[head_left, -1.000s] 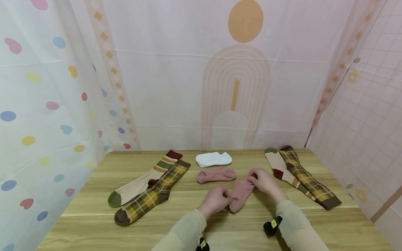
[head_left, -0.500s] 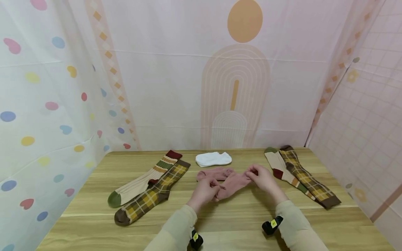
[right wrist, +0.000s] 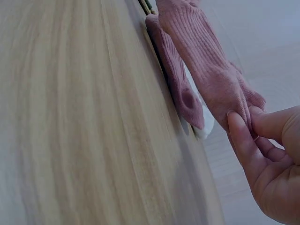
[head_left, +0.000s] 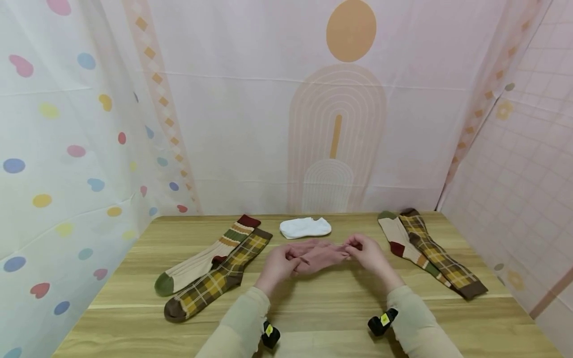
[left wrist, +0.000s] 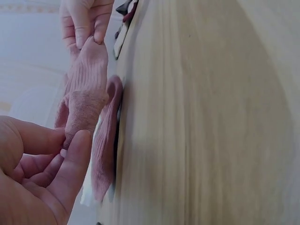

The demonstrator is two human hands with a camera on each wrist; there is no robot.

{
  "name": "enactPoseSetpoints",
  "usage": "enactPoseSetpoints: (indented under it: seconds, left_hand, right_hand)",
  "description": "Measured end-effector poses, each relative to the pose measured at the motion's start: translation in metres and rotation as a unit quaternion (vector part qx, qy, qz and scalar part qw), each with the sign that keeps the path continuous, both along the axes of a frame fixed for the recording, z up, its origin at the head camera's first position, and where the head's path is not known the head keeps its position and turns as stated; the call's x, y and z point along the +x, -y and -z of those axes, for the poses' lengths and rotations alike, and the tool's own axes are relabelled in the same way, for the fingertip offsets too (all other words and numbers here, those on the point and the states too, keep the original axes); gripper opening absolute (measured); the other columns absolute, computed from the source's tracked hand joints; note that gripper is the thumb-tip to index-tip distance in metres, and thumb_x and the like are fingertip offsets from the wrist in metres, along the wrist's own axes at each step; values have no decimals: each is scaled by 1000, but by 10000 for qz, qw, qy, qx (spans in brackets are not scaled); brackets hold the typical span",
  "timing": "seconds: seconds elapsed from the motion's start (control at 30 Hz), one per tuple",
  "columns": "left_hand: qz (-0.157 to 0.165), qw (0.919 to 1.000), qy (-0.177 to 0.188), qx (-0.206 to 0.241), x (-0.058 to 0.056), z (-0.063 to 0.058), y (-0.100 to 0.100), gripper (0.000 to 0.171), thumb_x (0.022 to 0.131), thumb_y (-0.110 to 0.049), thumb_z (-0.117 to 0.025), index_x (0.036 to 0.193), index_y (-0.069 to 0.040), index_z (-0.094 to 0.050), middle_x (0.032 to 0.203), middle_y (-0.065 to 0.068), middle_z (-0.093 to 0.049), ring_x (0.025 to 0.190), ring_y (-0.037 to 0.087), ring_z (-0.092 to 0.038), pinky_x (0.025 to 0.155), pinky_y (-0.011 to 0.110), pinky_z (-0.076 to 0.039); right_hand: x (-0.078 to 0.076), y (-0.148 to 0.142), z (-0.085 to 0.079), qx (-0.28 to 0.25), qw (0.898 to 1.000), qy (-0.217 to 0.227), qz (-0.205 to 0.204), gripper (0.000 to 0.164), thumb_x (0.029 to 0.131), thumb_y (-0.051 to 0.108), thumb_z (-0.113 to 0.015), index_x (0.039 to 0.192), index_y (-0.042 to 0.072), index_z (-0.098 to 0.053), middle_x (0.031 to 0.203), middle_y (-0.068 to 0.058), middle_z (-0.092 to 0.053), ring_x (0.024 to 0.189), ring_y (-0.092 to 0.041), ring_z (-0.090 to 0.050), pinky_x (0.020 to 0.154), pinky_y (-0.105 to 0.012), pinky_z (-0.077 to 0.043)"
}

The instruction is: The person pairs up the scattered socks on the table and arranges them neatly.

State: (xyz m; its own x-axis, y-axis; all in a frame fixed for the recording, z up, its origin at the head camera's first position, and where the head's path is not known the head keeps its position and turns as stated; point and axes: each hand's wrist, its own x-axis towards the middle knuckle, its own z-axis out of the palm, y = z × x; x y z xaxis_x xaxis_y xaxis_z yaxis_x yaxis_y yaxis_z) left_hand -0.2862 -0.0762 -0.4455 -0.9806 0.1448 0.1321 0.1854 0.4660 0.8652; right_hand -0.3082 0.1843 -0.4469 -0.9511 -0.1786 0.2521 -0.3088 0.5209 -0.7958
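Observation:
A ribbed pink sock [head_left: 323,258] is stretched between my two hands, raised off the table. My left hand [head_left: 278,267] pinches one end between thumb and finger, as the left wrist view shows close up. At the other end, the thumb and fingers of my right hand [head_left: 369,256] grip the fabric. Below and behind it a second pink sock [right wrist: 174,70] lies on the table, partly covered by the held one in the head view. A white ankle sock [head_left: 305,227] lies just beyond the pink pair.
On the left of the wooden table [head_left: 322,318] lie a cream striped sock [head_left: 192,268] and a yellow-brown plaid sock [head_left: 215,283], side by side. Another cream sock [head_left: 388,231] and plaid sock [head_left: 440,256] lie at the right. A patterned curtain [head_left: 241,124] hangs behind the table.
Both hands keep hold of the pink sock. The left hand has moved left and farther back, swinging the sock from a steep slant to nearly level, over the other pink sock.

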Motion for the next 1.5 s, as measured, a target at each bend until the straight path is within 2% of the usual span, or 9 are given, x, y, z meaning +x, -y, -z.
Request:
enactPoseSetpoints:
  seconds: [0.13, 0.23, 0.33, 0.47, 0.67, 0.97, 1.2, 1.5]
  left_hand:
    - [-181, 9979, -460, -408, -2, -3, 4, 9, 88, 1, -69, 81, -1, -64, 69, 1, -60, 62, 12, -57, 56, 25, -48]
    - [-291, 9929, -883, -746, -3, -6, 7, 11, 87, -1, -71, 79, -3, -63, 69, 1, -58, 63, 12, -51, 56, 27, -45]
    - [-330, 9887, -1128, -929, -4, -8, 11, 13, 87, -1, -71, 79, -5, -62, 69, 1, -59, 63, 13, -52, 56, 28, -45]
    - [-315, 9857, -1319, -999, -6, -11, 16, 13, 87, -1, -72, 81, -6, -62, 72, 3, -63, 65, 14, -55, 57, 29, -46]
    - [-165, 9906, -947, -976, -12, -17, 26, 8, 91, -3, -69, 86, -6, -63, 71, 1, -60, 59, 12, -54, 53, 28, -46]
    - [-165, 9857, -954, -1381, -23, -25, 29, 14, 90, -2, -69, 81, -8, -60, 73, 3, -61, 61, 14, -52, 54, 28, -44]
    - [-143, 9861, -573, -1552, -32, -30, 25, 12, 92, -5, -69, 84, -9, -62, 80, 6, -65, 66, 17, -56, 55, 28, -45]
    - [-145, 9831, -274, -1804, -44, -31, 22, 10, 90, -7, -68, 82, -9, -63, 71, 1, -60, 61, 17, -52, 53, 28, -41]
  right_hand:
    - [0, 4, -1, 43, 9998, -109, 178, 4, 94, 4, -66, 94, 1, -64, 86, -5, -65, 79, -14, -58, 69, -27, -49]
    - [-1, 8, -2, 106, 9992, -260, 276, 5, 94, 7, -67, 94, 2, -64, 86, -4, -64, 79, -14, -57, 71, -28, -47]
    - [-2, 12, -3, 97, 9986, -434, 279, 6, 94, 7, -68, 93, 2, -64, 83, -4, -64, 77, -14, -57, 69, -28, -48]
    - [-5, 18, -4, -98, 9991, -337, 241, 5, 94, 4, -67, 95, 1, -62, 79, -5, -64, 71, -13, -58, 63, -27, -52]
    - [-7, 25, -4, -332, 9992, -13, 200, 4, 95, 1, -63, 98, 0, -61, 75, -5, -63, 65, -15, -61, 59, -28, -55]
    - [-11, 32, -4, -119, 9992, 40, 369, 5, 96, 6, -65, 99, 3, -62, 73, -4, -61, 61, -15, -60, 55, -25, -51]
    - [-15, 33, -4, -145, 9982, 264, 520, 7, 96, 8, -65, 98, 2, -61, 69, -4, -60, 58, -13, -60, 55, -25, -51]
    - [-21, 38, 0, -118, 9975, 375, 592, 5, 96, 7, -65, 96, 3, -62, 68, -3, -60, 57, -13, -62, 55, -27, -53]
